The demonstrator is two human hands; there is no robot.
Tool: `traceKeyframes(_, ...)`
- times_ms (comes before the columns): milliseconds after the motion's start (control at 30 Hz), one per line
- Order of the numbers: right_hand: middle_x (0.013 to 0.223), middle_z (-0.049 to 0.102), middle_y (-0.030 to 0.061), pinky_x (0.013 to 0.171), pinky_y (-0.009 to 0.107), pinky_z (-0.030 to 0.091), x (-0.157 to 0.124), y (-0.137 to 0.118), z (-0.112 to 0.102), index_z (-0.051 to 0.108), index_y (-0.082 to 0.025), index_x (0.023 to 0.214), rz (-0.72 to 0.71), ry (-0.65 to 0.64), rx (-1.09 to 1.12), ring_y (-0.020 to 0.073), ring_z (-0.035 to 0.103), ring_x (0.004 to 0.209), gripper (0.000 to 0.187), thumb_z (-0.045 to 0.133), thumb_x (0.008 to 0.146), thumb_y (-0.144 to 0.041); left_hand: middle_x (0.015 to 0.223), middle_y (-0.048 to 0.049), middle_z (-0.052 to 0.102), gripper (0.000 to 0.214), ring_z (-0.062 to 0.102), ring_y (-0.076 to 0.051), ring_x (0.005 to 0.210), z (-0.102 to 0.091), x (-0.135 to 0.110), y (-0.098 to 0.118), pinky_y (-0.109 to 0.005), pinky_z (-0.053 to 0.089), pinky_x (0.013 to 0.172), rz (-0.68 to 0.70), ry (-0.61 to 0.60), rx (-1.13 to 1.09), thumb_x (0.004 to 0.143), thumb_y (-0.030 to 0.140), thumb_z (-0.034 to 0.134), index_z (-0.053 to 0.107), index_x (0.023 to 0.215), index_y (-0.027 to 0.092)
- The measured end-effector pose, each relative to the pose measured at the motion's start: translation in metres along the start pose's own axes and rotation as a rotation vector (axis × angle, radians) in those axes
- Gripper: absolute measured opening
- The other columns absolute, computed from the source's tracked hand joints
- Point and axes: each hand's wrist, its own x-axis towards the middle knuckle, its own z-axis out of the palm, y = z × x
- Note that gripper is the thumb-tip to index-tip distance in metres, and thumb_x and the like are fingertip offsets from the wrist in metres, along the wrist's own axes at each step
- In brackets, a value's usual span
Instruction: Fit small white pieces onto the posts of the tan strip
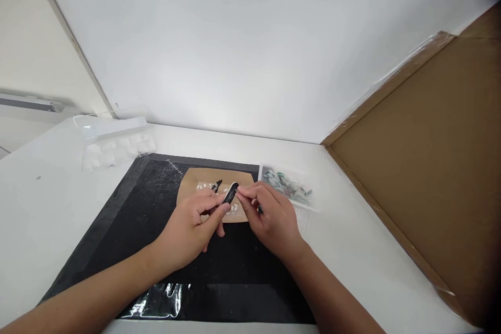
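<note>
Between the thumb and fingers of my left hand point(195, 222) is a small, long, black piece with a pale rim and rounded end point(230, 193). It tilts up to the right. My right hand point(272, 214) meets its right edge with thumb and forefinger pinched together; whatever sits in that pinch is too small to make out. Both hands are over a brown paper tray point(188, 180), on which lie several small white bits point(201, 186) and some black scraps point(217, 184). My hands hide part of the tray.
A black mat point(133, 229) lies under the tray on the white table point(352, 250). A white box of small greenish, clear-wrapped pieces point(284, 182) stands at the right. At the back left is a clear plastic compartment case point(117, 148). A cardboard panel point(426, 156) borders the right side.
</note>
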Motion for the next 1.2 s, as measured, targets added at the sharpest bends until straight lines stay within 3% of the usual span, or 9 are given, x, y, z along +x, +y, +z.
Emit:
traceKeyframes(200, 0.090, 0.071, 0.0040, 0.066, 0.029, 0.052, -0.002, 0.003, 0.003, 0.061, -0.023, 0.099, 0.033, -0.088, 0.018, 0.0173, 0.067, 0.081, 0.005, 0.063, 0.103, -0.021, 0.088, -0.0012, 0.062, 0.045, 0.051, -0.004, 0.041, 0.001, 0.000, -0.004, -0.018, 0.046, 0.036, -0.003, 0.018, 0.021, 0.104, 0.051, 0.051, 0.074, 0.087, 0.016)
traceKeyframes(400, 0.088, 0.070, 0.0038, 0.066, 0.031, 0.049, -0.002, 0.001, 0.006, 0.058, -0.023, 0.096, 0.045, -0.035, -0.013, 0.0181, 0.066, 0.079, 0.009, 0.060, 0.104, -0.021, 0.088, -0.0028, 0.061, 0.055, 0.051, -0.003, 0.044, 0.000, 0.000, -0.004, -0.017, 0.048, 0.038, 0.036, 0.026, 0.082, 0.105, 0.051, 0.049, 0.071, 0.070, 0.014)
traceKeyframes(467, 0.086, 0.069, 0.0027, 0.067, 0.032, 0.047, -0.001, 0.002, 0.007, 0.058, -0.023, 0.095, 0.062, -0.001, -0.040, 0.0183, 0.065, 0.077, 0.009, 0.059, 0.104, -0.021, 0.089, -0.0030, 0.062, 0.050, 0.051, -0.003, 0.044, 0.000, -0.001, -0.003, -0.017, 0.048, 0.038, 0.030, 0.009, 0.063, 0.105, 0.050, 0.050, 0.073, 0.077, 0.015)
traceKeyframes(600, 0.083, 0.069, 0.0008, 0.071, 0.034, 0.044, 0.002, 0.005, 0.010, 0.057, -0.023, 0.094, 0.056, 0.043, -0.064, 0.0179, 0.064, 0.075, 0.010, 0.060, 0.103, -0.020, 0.092, -0.0025, 0.065, 0.036, 0.052, -0.005, 0.043, -0.001, -0.003, 0.002, -0.018, 0.047, 0.037, -0.019, -0.045, -0.093, 0.103, 0.046, 0.054, 0.074, 0.119, 0.020)
traceKeyframes(667, 0.083, 0.069, 0.0008, 0.070, 0.034, 0.043, 0.003, 0.005, 0.011, 0.056, -0.023, 0.093, 0.045, 0.053, -0.074, 0.0178, 0.064, 0.075, 0.011, 0.059, 0.103, -0.018, 0.089, -0.0019, 0.067, 0.038, 0.051, -0.004, 0.040, -0.002, -0.003, 0.005, -0.018, 0.045, 0.038, -0.041, -0.059, -0.151, 0.103, 0.045, 0.055, 0.072, 0.127, 0.021)
traceKeyframes(933, 0.078, 0.067, 0.0011, 0.067, 0.034, 0.038, 0.003, 0.000, 0.013, 0.049, -0.023, 0.085, -0.143, 0.008, -0.126, 0.0168, 0.061, 0.069, 0.021, 0.060, 0.101, -0.015, 0.081, -0.0043, 0.074, 0.042, 0.053, -0.008, 0.040, -0.001, -0.003, 0.000, -0.019, 0.045, 0.039, -0.068, -0.055, -0.098, 0.104, 0.050, 0.053, 0.075, 0.122, 0.019)
traceKeyframes(1100, 0.078, 0.067, 0.0014, 0.068, 0.035, 0.037, 0.006, -0.001, 0.010, 0.049, -0.023, 0.087, -0.130, 0.057, -0.220, 0.0169, 0.059, 0.068, 0.021, 0.061, 0.101, -0.015, 0.078, -0.0040, 0.077, 0.042, 0.051, -0.007, 0.038, -0.003, -0.003, 0.006, -0.019, 0.045, 0.040, -0.057, -0.040, -0.047, 0.104, 0.048, 0.051, 0.075, 0.122, 0.019)
traceKeyframes(1200, 0.075, 0.065, 0.0009, 0.068, 0.034, 0.037, 0.006, -0.002, 0.009, 0.046, -0.024, 0.085, -0.175, -0.007, -0.184, 0.0173, 0.060, 0.069, 0.024, 0.060, 0.101, -0.014, 0.074, -0.0037, 0.077, 0.043, 0.049, -0.007, 0.036, -0.005, -0.003, 0.010, -0.018, 0.043, 0.039, -0.067, -0.060, -0.041, 0.104, 0.049, 0.050, 0.077, 0.115, 0.018)
